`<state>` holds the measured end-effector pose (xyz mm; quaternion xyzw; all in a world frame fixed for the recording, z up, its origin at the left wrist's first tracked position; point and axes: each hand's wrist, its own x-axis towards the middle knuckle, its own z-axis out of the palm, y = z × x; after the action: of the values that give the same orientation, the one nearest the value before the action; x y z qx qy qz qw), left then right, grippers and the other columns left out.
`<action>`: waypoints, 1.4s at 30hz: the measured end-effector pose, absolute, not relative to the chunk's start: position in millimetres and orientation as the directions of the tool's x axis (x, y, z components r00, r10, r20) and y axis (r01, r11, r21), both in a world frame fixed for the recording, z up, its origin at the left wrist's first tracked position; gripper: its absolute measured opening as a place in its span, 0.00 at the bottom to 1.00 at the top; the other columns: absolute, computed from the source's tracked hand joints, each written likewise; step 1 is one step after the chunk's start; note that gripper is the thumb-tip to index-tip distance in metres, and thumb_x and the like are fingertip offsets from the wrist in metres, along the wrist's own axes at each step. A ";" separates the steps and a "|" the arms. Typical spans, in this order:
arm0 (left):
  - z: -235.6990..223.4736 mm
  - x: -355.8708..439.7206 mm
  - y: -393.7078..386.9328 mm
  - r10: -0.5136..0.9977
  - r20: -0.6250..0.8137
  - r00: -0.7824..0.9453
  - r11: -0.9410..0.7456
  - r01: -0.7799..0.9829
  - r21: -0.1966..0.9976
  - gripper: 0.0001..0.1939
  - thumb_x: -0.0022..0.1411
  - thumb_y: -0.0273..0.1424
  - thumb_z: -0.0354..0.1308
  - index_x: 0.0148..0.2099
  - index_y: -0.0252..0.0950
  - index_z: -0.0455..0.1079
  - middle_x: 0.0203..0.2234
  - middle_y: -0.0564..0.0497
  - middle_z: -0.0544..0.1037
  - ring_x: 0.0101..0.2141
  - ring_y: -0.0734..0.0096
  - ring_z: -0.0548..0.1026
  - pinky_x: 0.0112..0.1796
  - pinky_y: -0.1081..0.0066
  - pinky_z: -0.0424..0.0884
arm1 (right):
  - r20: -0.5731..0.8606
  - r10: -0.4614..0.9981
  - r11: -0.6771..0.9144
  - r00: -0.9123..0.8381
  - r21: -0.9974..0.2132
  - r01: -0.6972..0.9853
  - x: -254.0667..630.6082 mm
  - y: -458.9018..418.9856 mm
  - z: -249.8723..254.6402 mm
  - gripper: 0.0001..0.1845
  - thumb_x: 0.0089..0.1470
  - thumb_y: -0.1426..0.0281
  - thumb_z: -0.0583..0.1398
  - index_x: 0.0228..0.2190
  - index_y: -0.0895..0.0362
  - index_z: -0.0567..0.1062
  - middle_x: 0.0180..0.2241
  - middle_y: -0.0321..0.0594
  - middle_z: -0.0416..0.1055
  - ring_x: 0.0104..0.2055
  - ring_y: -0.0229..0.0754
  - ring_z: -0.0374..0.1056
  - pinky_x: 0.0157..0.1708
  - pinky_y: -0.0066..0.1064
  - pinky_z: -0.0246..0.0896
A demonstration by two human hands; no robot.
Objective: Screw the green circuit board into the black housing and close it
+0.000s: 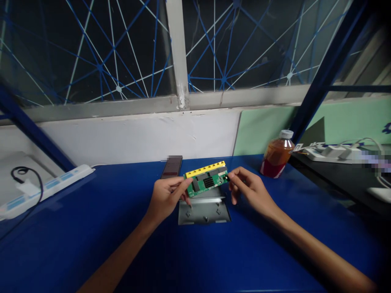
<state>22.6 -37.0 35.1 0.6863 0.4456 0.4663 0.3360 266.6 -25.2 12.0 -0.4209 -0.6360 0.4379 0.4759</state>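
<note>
Between my two hands a green circuit board [200, 186] is held up, tilted, its right end higher than its left. Along its far edge runs a yellow row of ports, and a black heat sink sits near its middle. My left hand [166, 197] pinches the board's left end between thumb and fingers. At the right end, my right hand [249, 187] grips the corner by a small black part. Below the board, a dark grey metal casing [203, 213] lies on the blue table with its inside facing up; the board and my fingers hide some of it.
Behind my left hand lies a dark flat object [172, 166]. A bottle of orange-brown drink [277, 154] stands at the back right. Power strips are on the left [49, 189] and right [331, 152], with cables. A wall and window close off the blue table's [122, 244] back.
</note>
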 end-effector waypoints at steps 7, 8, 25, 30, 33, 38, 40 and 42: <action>27.7 21.1 -28.1 0.979 0.199 0.038 -0.201 0.068 0.977 0.25 0.58 0.37 0.60 0.55 0.29 0.66 0.20 0.51 0.78 0.20 0.69 0.76 0.27 0.69 0.73 | 0.287 0.933 0.312 -0.217 -0.945 0.093 262.6 -32.8 15.7 0.15 0.60 0.59 0.53 0.26 0.54 0.61 0.19 0.29 0.64 0.17 0.34 0.64 0.21 0.29 0.57; 26.8 21.2 -27.4 0.983 0.177 0.046 -0.179 0.042 0.983 0.26 0.58 0.37 0.60 0.55 0.28 0.67 0.22 0.49 0.79 0.21 0.68 0.76 0.28 0.68 0.74 | 0.291 0.933 0.318 -0.212 -0.942 0.106 262.1 -33.4 15.9 0.16 0.61 0.59 0.53 0.25 0.54 0.61 0.18 0.29 0.64 0.17 0.34 0.64 0.22 0.29 0.57; 21.6 23.9 -25.4 0.964 0.117 0.240 -0.138 0.073 0.988 0.22 0.54 0.34 0.63 0.49 0.26 0.69 0.23 0.46 0.77 0.22 0.65 0.76 0.16 0.73 0.68 | 0.327 0.942 0.333 -0.072 -0.936 0.115 269.9 -30.6 17.8 0.20 0.61 0.57 0.52 0.21 0.54 0.59 0.16 0.28 0.61 0.15 0.35 0.64 0.19 0.28 0.54; 20.2 24.7 -26.6 0.952 0.099 0.289 -0.155 0.177 0.972 0.19 0.60 0.38 0.57 0.24 0.28 0.70 0.14 0.47 0.74 0.14 0.73 0.72 0.14 0.76 0.65 | 0.391 0.918 0.395 -0.073 -0.878 0.269 270.4 -32.5 18.3 0.23 0.62 0.57 0.50 0.18 0.55 0.60 0.15 0.30 0.60 0.19 0.34 0.63 0.23 0.28 0.56; 20.7 27.0 -30.3 0.944 0.086 0.319 -0.153 0.190 0.970 0.22 0.62 0.40 0.55 0.21 0.30 0.69 0.12 0.49 0.72 0.12 0.75 0.70 0.14 0.77 0.65 | 0.391 0.917 0.397 -0.082 -0.868 0.297 268.1 -31.5 16.7 0.23 0.59 0.57 0.54 0.18 0.55 0.59 0.15 0.28 0.56 0.18 0.33 0.60 0.21 0.26 0.54; 23.0 31.9 -35.8 0.952 0.041 0.303 -0.097 0.174 0.980 0.24 0.62 0.41 0.55 0.19 0.30 0.68 0.10 0.50 0.71 0.11 0.75 0.69 0.13 0.78 0.63 | 0.247 0.964 0.261 -0.097 -0.951 0.167 265.6 -27.7 11.3 0.22 0.57 0.55 0.55 0.19 0.55 0.59 0.14 0.27 0.57 0.11 0.31 0.56 0.10 0.24 0.47; 24.2 32.0 -36.0 0.957 0.051 0.287 -0.100 0.159 0.982 0.24 0.62 0.41 0.55 0.19 0.30 0.69 0.10 0.50 0.71 0.11 0.75 0.69 0.13 0.78 0.63 | 0.233 0.966 0.245 -0.116 -0.964 0.105 266.6 -27.2 12.2 0.21 0.57 0.55 0.55 0.20 0.55 0.60 0.14 0.27 0.57 0.11 0.31 0.56 0.10 0.23 0.46; 25.1 30.8 -35.1 0.964 0.072 0.256 -0.113 0.150 0.982 0.24 0.62 0.41 0.55 0.19 0.30 0.68 0.09 0.50 0.70 0.11 0.75 0.69 0.13 0.78 0.63 | 0.236 0.961 0.243 -0.144 -0.970 0.034 267.9 -27.8 15.8 0.20 0.58 0.57 0.55 0.21 0.55 0.61 0.14 0.27 0.57 0.12 0.31 0.58 0.12 0.24 0.49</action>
<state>30.8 -35.1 25.1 0.6209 0.4483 0.4136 0.4923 267.9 -27.8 15.8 -0.4125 -0.6029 0.4566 0.5079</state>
